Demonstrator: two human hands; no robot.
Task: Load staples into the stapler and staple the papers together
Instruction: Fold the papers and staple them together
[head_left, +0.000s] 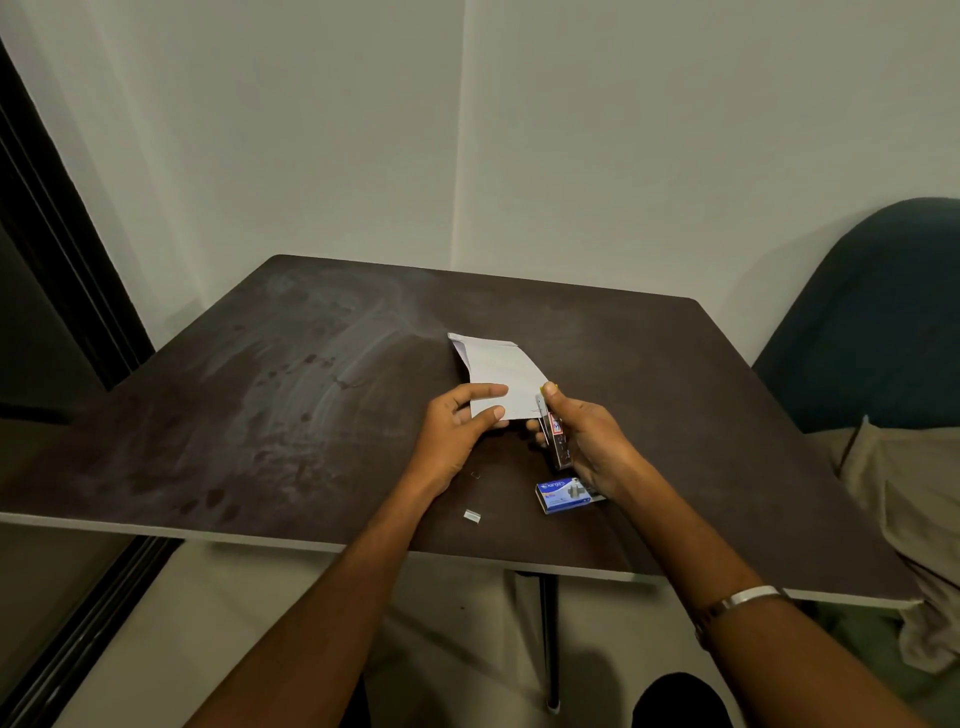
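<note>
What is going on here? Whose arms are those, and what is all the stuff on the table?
There is no machine. A person wears a camera on their head, so you see their own arms reaching forward. The left hand holds folded white papers. The right hand grips a small stapler at the papers' near corner. On the dark brown table lie a blue box of staples, a short strip of staples and one tiny loose staple.

You held the white papers above the brown table. Your small dark stapler touched their right edge. The blue staple box lay nearby.
</note>
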